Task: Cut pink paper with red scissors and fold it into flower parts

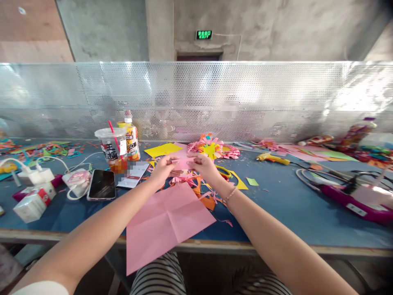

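A small piece of pink paper (pixel 181 164) is stretched between my two hands above the middle of the table. My left hand (pixel 164 169) pinches its left side, and my right hand (pixel 203 164) grips the right side with thumb and fingers. Nearer to me lies a larger pink sheet (pixel 170 223) with crossed creases, its front corner hanging past the table edge. Just behind my hands sit pink paper flowers and a yellow one (pixel 211 150). Pink and orange scraps (pixel 206 199) are strewn beneath my wrists, close to yellow-handled scissors (pixel 226 172) partly hidden by my right hand.
On the left stand a drink cup (pixel 112 149) with a red straw and a bottle (pixel 132 141), near a phone (pixel 102 185) and chargers (pixel 38 176). A yellow glue gun (pixel 273 159) and a purple power strip (pixel 353 203) lie right. A perforated metal screen (pixel 260 94) closes off the back.
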The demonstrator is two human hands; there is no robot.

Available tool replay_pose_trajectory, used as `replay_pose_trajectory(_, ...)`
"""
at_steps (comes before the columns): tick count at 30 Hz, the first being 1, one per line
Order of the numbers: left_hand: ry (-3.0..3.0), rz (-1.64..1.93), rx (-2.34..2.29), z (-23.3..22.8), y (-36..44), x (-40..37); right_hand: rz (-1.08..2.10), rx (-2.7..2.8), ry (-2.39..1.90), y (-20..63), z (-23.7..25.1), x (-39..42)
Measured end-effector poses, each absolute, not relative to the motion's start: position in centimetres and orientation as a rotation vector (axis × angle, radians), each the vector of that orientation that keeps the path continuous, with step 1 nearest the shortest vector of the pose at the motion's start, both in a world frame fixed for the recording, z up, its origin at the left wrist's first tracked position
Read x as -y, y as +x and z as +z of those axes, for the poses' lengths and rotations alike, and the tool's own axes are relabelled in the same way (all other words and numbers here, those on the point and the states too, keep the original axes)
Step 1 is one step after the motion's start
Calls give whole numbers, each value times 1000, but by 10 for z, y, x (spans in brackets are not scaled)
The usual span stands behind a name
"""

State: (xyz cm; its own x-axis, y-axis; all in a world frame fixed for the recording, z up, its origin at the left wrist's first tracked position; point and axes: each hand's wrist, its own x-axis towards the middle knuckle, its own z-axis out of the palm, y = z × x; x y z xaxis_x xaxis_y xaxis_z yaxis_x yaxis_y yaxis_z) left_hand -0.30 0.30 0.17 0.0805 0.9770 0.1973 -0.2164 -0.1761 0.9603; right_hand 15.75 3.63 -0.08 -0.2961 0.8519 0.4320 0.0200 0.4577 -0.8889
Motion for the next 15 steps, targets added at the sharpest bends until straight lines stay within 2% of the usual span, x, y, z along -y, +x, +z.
replay_pose_trajectory(11,1225,1370,-862,-4,-6,-10,890,1739,-756,157,0,-36)
replay_pose_trajectory(15,1254,1371,-848,-2,-6,-9,963,1697,-750,156,3,-32)
